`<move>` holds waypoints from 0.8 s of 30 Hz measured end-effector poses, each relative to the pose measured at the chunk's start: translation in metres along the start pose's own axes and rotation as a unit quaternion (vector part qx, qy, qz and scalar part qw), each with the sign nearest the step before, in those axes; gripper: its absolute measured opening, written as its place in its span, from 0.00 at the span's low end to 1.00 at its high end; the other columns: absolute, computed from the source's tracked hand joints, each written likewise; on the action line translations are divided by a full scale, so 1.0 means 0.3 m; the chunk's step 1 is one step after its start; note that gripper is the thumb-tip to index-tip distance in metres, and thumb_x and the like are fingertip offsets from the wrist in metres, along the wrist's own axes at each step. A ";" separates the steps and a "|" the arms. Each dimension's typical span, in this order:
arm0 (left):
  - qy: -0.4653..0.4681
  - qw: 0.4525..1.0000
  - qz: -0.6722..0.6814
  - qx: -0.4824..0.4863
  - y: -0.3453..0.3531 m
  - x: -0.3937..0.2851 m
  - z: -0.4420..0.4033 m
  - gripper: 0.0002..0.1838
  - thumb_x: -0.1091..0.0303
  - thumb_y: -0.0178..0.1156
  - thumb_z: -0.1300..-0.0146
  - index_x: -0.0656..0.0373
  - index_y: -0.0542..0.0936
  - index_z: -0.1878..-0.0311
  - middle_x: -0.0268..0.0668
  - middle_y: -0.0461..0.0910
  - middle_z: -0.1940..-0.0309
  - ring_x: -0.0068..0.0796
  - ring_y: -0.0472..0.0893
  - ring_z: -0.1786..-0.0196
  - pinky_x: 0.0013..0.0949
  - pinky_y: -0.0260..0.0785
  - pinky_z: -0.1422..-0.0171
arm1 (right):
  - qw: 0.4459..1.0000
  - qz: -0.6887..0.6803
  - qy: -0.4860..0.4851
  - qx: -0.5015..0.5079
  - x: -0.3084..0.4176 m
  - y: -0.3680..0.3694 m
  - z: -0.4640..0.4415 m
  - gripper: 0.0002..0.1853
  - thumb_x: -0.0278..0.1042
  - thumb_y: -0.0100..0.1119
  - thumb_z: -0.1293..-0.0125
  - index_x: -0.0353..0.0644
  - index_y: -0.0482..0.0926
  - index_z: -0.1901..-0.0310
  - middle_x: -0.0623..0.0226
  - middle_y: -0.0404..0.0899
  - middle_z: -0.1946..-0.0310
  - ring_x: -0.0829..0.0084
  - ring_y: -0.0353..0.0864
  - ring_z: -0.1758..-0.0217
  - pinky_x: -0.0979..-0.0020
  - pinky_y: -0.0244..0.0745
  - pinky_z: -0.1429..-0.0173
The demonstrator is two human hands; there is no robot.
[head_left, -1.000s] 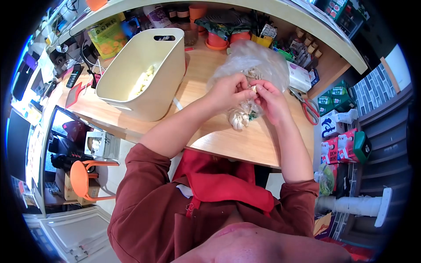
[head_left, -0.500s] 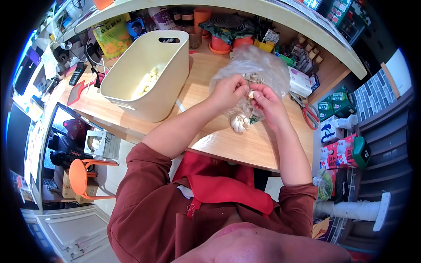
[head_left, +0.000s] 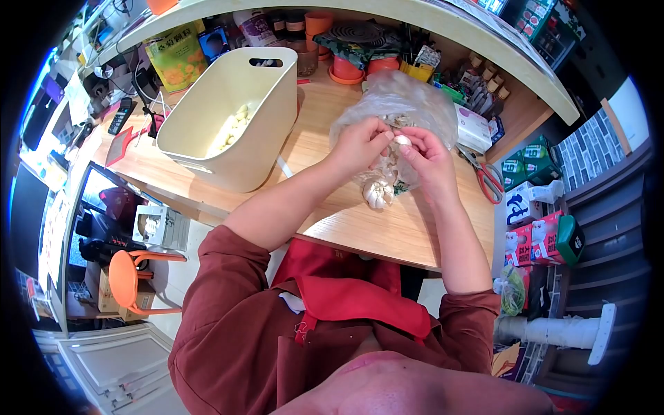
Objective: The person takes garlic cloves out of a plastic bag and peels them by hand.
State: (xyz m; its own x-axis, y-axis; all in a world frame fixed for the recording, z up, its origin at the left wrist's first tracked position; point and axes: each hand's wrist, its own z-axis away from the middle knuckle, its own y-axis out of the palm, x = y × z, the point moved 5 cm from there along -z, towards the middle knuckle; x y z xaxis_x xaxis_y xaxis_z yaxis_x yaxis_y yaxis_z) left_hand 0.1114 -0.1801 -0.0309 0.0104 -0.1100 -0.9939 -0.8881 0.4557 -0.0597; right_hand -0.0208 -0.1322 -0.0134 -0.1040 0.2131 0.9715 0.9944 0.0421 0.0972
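Observation:
A pale garlic clove (head_left: 401, 140) is pinched between the fingers of my right hand (head_left: 430, 160). My left hand (head_left: 361, 145) meets it from the left, thumb and forefinger pressed together at the clove. Whether the left fingers grip the clove itself or a bit of its skin is too small to tell. Just below the hands, a garlic bulb (head_left: 377, 194) rests on the wooden table (head_left: 346, 225) among loose papery skins. Behind them lies a clear plastic bag (head_left: 415, 100) with more garlic skins at its mouth. Several peeled cloves (head_left: 235, 128) lie inside the cream bin (head_left: 273, 117) on the left.
Red-handled scissors (head_left: 488, 183) lie at the table's right edge, near a white box (head_left: 472, 130). Flower pots (head_left: 346, 70), jars and small bottles crowd the space under the raised shelf (head_left: 484, 38). A red dustpan-like piece (head_left: 123, 145) and a remote (head_left: 122, 115) sit at the left.
The clove between my fingers has turned and shows more of its white surface. My right hand has shifted slightly, its fingers changing their hold; the left has hardly moved.

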 end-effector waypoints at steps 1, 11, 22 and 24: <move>-0.014 0.999 0.032 0.009 0.003 -0.003 0.003 0.07 0.68 0.53 0.36 0.60 0.73 0.60 0.30 0.74 0.75 0.15 0.71 0.79 0.20 0.61 0.77 | 1.000 0.003 -0.006 -0.006 0.003 0.001 0.001 0.15 0.22 0.56 0.40 0.35 0.72 0.50 0.67 0.78 0.59 0.80 0.74 0.55 0.78 0.69 0.50; 0.020 0.992 0.116 0.055 0.017 0.011 -0.006 0.06 0.69 0.55 0.38 0.60 0.72 0.61 0.30 0.74 0.74 0.16 0.72 0.76 0.18 0.61 0.75 | 0.968 0.241 -0.066 -0.014 -0.046 -0.017 -0.010 0.12 0.23 0.58 0.42 0.39 0.74 0.56 0.68 0.79 0.67 0.79 0.78 0.64 0.79 0.73 0.60; -0.028 0.985 0.163 0.055 0.015 0.010 0.007 0.06 0.70 0.57 0.39 0.60 0.74 0.62 0.31 0.75 0.73 0.17 0.74 0.74 0.18 0.62 0.72 | 0.972 0.190 -0.135 -0.024 -0.009 -0.010 0.000 0.11 0.20 0.59 0.44 0.36 0.72 0.59 0.63 0.77 0.55 0.74 0.80 0.58 0.75 0.76 0.55; -0.030 0.985 0.160 0.047 0.010 -0.004 0.013 0.06 0.69 0.58 0.40 0.61 0.76 0.63 0.31 0.76 0.74 0.17 0.73 0.76 0.18 0.60 0.73 | 0.967 0.202 -0.150 -0.020 0.006 -0.007 0.003 0.11 0.20 0.58 0.44 0.36 0.72 0.59 0.62 0.77 0.55 0.73 0.80 0.57 0.75 0.77 0.55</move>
State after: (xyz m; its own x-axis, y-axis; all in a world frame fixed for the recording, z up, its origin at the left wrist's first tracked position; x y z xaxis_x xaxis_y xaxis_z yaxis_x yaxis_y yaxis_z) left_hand 0.1105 -0.1753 -0.0302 -0.2347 0.1039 -0.9665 -0.8036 0.5387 0.2530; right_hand -0.0231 -0.1311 -0.0119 0.2991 0.4787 0.8254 0.9542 -0.1408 -0.2641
